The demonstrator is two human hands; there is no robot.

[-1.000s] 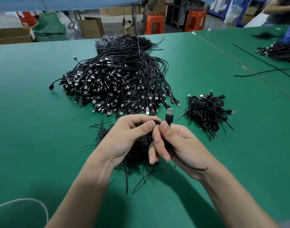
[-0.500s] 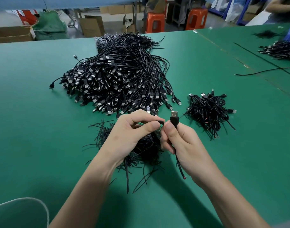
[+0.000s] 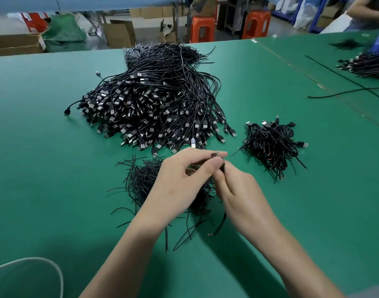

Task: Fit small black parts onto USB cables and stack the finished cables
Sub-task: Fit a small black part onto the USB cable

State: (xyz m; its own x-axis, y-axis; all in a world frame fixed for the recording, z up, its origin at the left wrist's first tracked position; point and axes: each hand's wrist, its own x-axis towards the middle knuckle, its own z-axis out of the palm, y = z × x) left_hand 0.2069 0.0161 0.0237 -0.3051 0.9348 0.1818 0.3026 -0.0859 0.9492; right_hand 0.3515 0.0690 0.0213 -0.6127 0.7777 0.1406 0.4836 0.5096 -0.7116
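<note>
My left hand (image 3: 184, 181) pinches the metal plug end of a black USB cable (image 3: 214, 156) between thumb and forefinger. My right hand (image 3: 240, 194) grips the same cable just below the plug; the cable's tail (image 3: 220, 224) hangs out under that hand, ending in bare wire. Beneath both hands lies a heap of thin black strips (image 3: 145, 181). A big pile of USB cables (image 3: 154, 108) fills the table's middle. A small stack of cables (image 3: 272, 145) lies to the right.
The green table (image 3: 55, 190) stretches all round. A white cord loop (image 3: 44, 267) lies at the near left. Another cable pile (image 3: 364, 63) and a person's arm (image 3: 364, 9) are at the far right. Orange stools (image 3: 256, 23) and cardboard boxes (image 3: 119, 33) stand behind the table.
The plug stood upright above my right hand; now my left thumb and forefinger have closed over it, and the cable's tail has shifted under my right hand.
</note>
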